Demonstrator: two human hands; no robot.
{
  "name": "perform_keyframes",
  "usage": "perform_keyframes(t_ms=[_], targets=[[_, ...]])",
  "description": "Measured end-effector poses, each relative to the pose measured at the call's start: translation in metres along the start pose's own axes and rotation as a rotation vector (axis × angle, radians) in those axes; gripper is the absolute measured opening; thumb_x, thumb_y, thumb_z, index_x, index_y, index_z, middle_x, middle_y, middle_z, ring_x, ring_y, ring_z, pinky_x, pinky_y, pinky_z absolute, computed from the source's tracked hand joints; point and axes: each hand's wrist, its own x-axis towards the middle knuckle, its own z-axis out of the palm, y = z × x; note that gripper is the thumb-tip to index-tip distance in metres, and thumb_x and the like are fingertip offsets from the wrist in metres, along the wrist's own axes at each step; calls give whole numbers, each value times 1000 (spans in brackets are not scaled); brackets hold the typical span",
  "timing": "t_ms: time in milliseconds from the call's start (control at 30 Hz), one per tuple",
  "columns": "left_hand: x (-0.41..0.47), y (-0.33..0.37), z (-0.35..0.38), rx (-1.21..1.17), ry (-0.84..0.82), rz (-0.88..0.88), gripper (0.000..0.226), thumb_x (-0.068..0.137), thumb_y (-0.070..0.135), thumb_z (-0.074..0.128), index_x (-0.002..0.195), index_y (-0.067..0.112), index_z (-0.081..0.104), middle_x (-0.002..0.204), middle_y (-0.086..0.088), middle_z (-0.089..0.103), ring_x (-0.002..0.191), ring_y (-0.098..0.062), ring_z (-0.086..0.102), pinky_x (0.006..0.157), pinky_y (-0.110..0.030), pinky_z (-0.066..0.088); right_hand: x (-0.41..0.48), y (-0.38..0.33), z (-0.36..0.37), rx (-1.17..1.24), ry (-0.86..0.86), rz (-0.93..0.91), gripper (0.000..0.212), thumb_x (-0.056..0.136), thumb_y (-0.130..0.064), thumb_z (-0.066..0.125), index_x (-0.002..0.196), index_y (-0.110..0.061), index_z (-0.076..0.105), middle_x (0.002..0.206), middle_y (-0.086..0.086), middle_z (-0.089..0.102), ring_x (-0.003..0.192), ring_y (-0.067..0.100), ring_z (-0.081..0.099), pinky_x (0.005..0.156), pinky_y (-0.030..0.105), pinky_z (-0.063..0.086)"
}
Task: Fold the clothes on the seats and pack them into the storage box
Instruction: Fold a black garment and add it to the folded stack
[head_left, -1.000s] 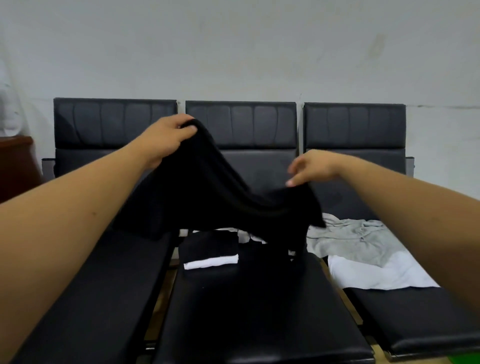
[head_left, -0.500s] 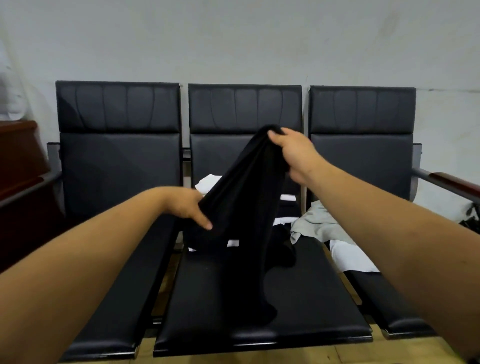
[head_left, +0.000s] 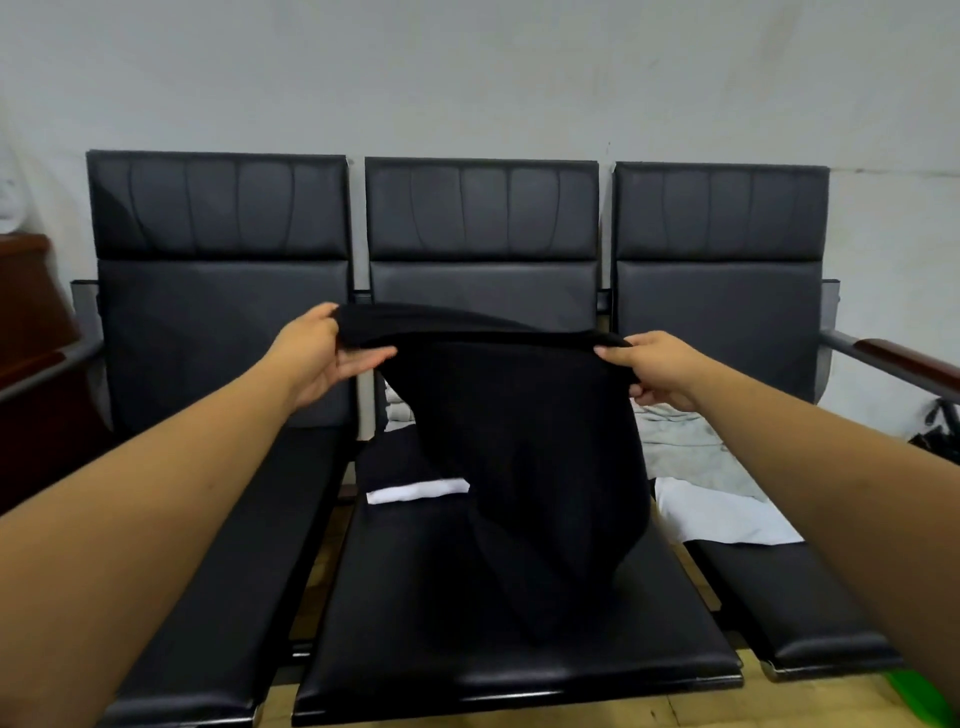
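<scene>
Three black seats (head_left: 480, 213) line a pale wall (head_left: 467, 78), black garment (head_left: 519, 441) held above.

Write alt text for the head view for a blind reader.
The left hand and right hand hold a black fabric garment by its top edge over the middle black padded seat. A crumpled grey garment and a white garment lie on the right seat.

Middle seat (head_left: 441, 623) bears a black-and-white pile (head_left: 415, 491); right seat (head_left: 789, 597) bears a grey garment (head_left: 685, 447) and white cloth (head_left: 722, 514).
</scene>
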Motion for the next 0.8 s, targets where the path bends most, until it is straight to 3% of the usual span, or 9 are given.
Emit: perform_keyframes(t_ms=[67, 133, 233, 333, 400, 467, 567, 667, 800], targets=[[9, 19, 12, 31, 6, 98, 33, 101, -4, 27, 101, 14, 56, 110, -15, 67, 89, -33, 73, 75, -36, 61, 6, -14, -2, 35, 71, -17, 22, 95, -23, 70, 102, -5, 61, 85, 8, 62, 56, 20, 59, 51, 27, 56], [12, 42, 23, 49, 32, 200, 31, 100, -4, 30, 98, 14, 56, 109, -12, 65, 93, -28, 69, 83, -36, 58, 12, -35, -9, 89, 176, -105, 21, 92, -15, 73, 82, -8, 55, 92, 12, 62, 76, 28, 66, 65, 30, 62], [16, 79, 37, 68, 125, 365, 31, 99, -3, 33, 92, 17, 56, 99, -5, 61, 93, -18, 62, 86, -34, 57, 12, -75, -24, -22, 368, -318, 38, 85, -16, 79, 67, -17, 46, 75, 9, 57, 63, 14, 55, 52, 14, 48], [17, 112, 36, 170, 169, 521, 30, 95, 5, 38, 88, 24, 60, 94, 0, 64, 88, -13, 62, 94, -36, 54, 0, -110, -40, -105, 477, -482, 33, 84, -19, 78, 73, -21, 48, 77, 2, 56, 67, 12, 51, 56, 18, 40], [11, 123, 30, 328, 220, 597, 27, 91, 10, 38, 87, 26, 60, 87, 1, 62, 78, -12, 58, 83, -28, 54, -5, -122, -50, -93, 498, -537, 25, 85, -17, 76, 83, -17, 52, 88, 7, 60, 76, 21, 58, 67, 29, 50], [2, 124, 19, 523, 282, 626, 30, 90, 7, 33, 91, 24, 58, 82, 0, 55, 67, -9, 47, 61, -16, 42, -9, -121, -54, -79, 463, -534, 25, 87, -14, 75, 89, -14, 51, 84, 11, 60, 75, 26, 60, 71, 40, 55], [-16, 108, 2, 514, 180, 555, 35, 88, 4, 34, 94, 22, 63, 89, -6, 62, 80, -21, 59, 68, -27, 49, -16, -101, -52, -172, 382, -433, 30, 85, -14, 78, 80, -18, 49, 75, 10, 61, 62, 22, 62, 55, 32, 54], [-48, 72, -6, 445, -6, 379, 35, 91, -6, 34, 84, 17, 59, 75, -2, 58, 69, -10, 56, 54, -19, 43, -27, -70, -37, -363, 207, -318, 29, 82, -11, 81, 74, -16, 53, 71, 8, 62, 54, 13, 62, 50, 23, 49], [-78, 6, -17, 442, -400, 61, 22, 89, 3, 47, 83, 12, 66, 78, -9, 62, 75, -19, 55, 58, -23, 43, -47, -22, -11, -569, -56, -150, 25, 82, -8, 81, 80, -12, 56, 72, 8, 62, 56, 17, 62, 49, 22, 46]])
